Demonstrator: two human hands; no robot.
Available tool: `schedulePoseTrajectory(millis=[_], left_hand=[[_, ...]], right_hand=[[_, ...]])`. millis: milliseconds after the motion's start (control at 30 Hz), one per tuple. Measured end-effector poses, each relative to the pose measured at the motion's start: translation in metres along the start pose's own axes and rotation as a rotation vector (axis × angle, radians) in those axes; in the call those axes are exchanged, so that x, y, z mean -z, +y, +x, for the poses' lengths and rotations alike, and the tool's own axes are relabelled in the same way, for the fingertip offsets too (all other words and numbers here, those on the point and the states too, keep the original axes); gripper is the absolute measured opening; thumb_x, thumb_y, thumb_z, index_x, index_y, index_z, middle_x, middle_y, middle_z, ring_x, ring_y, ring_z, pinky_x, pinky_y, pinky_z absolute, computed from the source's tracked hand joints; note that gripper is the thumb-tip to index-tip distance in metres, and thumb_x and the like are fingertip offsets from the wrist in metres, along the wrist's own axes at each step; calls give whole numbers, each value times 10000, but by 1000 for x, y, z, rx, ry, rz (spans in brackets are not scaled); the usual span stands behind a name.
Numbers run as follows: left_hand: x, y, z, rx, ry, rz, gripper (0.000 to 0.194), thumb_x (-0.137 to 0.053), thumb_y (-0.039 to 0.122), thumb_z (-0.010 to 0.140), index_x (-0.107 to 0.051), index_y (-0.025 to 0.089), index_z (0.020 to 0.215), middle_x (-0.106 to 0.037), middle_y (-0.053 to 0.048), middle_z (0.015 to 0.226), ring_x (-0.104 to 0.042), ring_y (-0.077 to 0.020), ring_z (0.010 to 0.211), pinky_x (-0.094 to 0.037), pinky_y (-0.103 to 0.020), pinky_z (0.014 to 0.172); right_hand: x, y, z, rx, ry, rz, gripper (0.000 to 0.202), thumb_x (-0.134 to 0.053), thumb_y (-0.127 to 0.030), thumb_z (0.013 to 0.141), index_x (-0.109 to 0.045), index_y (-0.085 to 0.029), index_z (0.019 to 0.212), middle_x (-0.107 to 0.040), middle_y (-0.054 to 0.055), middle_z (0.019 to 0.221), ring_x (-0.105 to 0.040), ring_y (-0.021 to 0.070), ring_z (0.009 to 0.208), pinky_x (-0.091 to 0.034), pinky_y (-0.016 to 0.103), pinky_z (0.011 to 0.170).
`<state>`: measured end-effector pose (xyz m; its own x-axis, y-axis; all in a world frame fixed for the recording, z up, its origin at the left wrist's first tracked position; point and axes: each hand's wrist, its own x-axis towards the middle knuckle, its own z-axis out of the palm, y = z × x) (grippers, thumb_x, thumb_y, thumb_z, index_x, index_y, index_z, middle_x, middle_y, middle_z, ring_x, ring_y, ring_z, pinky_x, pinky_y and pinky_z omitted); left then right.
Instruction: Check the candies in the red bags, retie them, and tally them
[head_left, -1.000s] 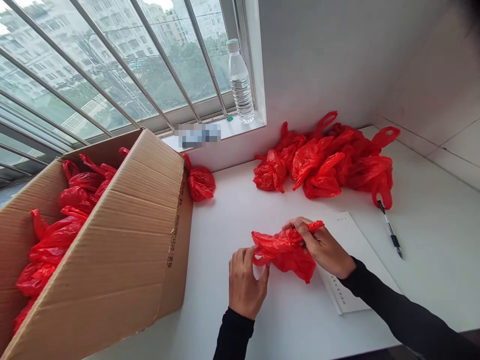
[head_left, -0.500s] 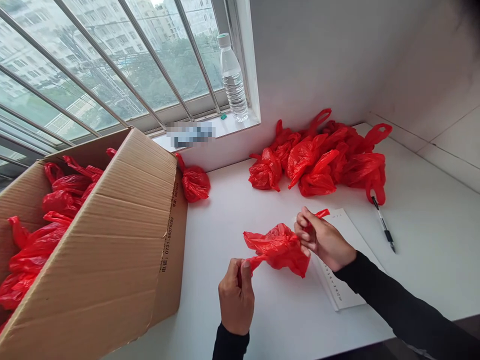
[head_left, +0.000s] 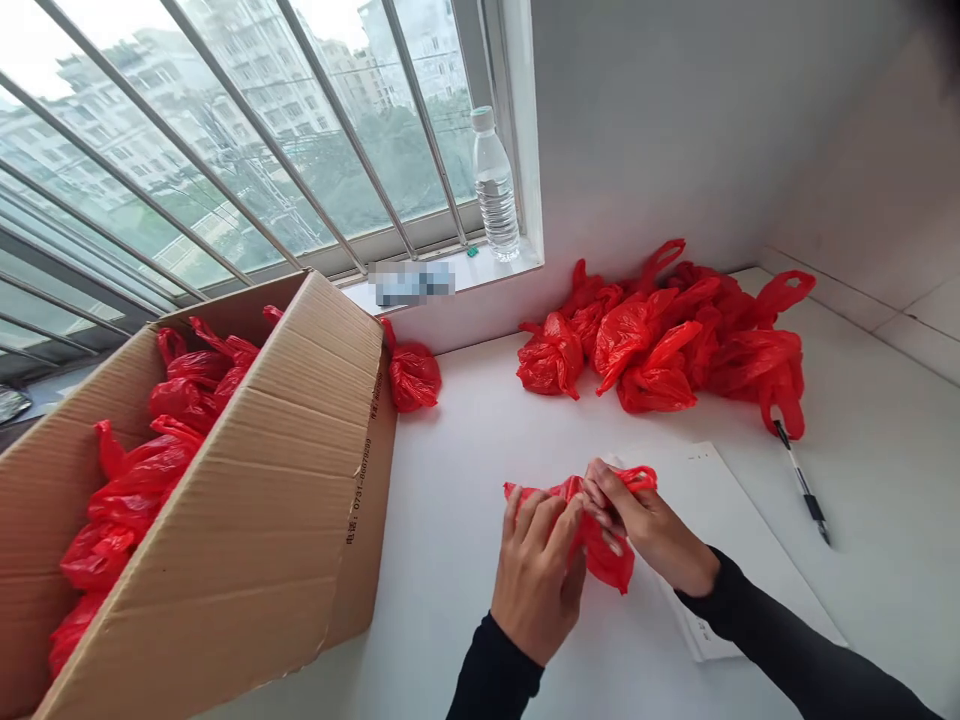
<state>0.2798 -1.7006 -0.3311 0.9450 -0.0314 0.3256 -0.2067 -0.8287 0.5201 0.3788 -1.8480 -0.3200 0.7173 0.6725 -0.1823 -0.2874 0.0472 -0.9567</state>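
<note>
A small red plastic bag (head_left: 611, 568) is between my two hands above the white table. My right hand (head_left: 649, 520) pinches it near its top, and a looped handle sticks out past the thumb. My left hand (head_left: 536, 565) lies over the bag's left side, fingers bent round the plastic and close to the right fingertips. The fingers hide part of the bag, and what it contains cannot be made out. A white notebook (head_left: 750, 540) lies on the table beneath and beside my right forearm.
A cardboard box (head_left: 247, 500) holding several red bags (head_left: 142, 480) stands on the left. One red bag (head_left: 414, 378) sits beside it. More red bags (head_left: 645, 345) are heaped by the wall, near a pen (head_left: 801, 480). A water bottle (head_left: 496, 195) stands on the windowsill.
My left hand has moved from the outstretched left handle to the bag itself, close to my right hand. A loop now shows at my right hand. The view has shifted slightly.
</note>
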Motion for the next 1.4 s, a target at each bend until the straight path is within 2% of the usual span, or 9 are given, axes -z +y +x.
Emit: schedulePoseTrajectory(millis=[233,333,467,600,800,933,1167,1300,1400], left_hand=[[-2,-24,24,310,160,-113,177,-528,293,976,-642,213,1086,-696,-37,847,-641,-202,729,-504,-336,673],[13,-55,47,480,284,-208,211,-557,381,990,-634,190,1038,-636,18,727,-612,-157,641,-511,-307,655],[36,-105,94,614,433,-356,305,-605,413,979,-635,146,1124,-673,-46,980,-659,-164,807,-569,-355,749],[45,-115,117,597,381,-546,314,-611,397,978,-632,148,1167,-679,-70,1072,-676,-185,888,-583,-381,790],[36,-45,70,484,64,-690,326,-657,435,925,-698,170,1110,-679,-25,859,-614,-166,786,-521,-311,769],[29,-19,22,477,-70,-712,406,-628,425,943,-635,246,1307,-655,-14,882,-575,-169,793,-497,-313,790],[18,-30,-50,759,73,-565,356,-545,487,976,-640,286,1254,-561,-4,826,-569,-181,765,-503,-316,739],[7,-13,-50,524,122,-297,325,-620,415,939,-686,308,1238,-598,-92,1208,-572,-273,1152,-503,-426,960],[1,-5,-44,382,95,-185,188,-643,342,926,-741,302,1081,-644,-77,1088,-599,-269,1052,-512,-442,922]], right_hand=[[25,10,-15,44,256,-234,468,-536,-610,966,-447,-343,1340,-584,45,1189,-622,186,781,-557,441,844],[42,31,-19,9,321,-258,511,-524,-631,956,-429,-353,1374,-525,72,1367,-617,181,760,-565,457,829],[50,47,-20,-34,295,-275,527,-521,-653,943,-485,-305,1337,-583,85,1271,-592,172,686,-581,425,739],[33,28,-15,0,305,-336,440,-492,-603,977,-545,-289,1281,-624,57,1159,-592,183,758,-568,375,739],[-1,-2,11,231,196,-638,300,-450,-429,1031,-556,-304,1283,-575,57,1315,-604,197,939,-520,384,874],[-8,8,9,239,112,-650,165,-484,-301,1011,-627,-263,1083,-667,27,1042,-617,198,916,-494,357,818],[25,31,-38,-29,186,-642,165,-469,-325,1008,-613,-256,968,-656,-7,895,-536,173,708,-449,333,665],[19,29,-46,77,174,-807,155,-563,-294,958,-588,-263,1108,-658,13,1077,-570,220,964,-472,404,885],[10,26,-45,139,97,-894,155,-554,-293,978,-587,-279,1130,-666,4,993,-564,234,948,-469,420,870]])
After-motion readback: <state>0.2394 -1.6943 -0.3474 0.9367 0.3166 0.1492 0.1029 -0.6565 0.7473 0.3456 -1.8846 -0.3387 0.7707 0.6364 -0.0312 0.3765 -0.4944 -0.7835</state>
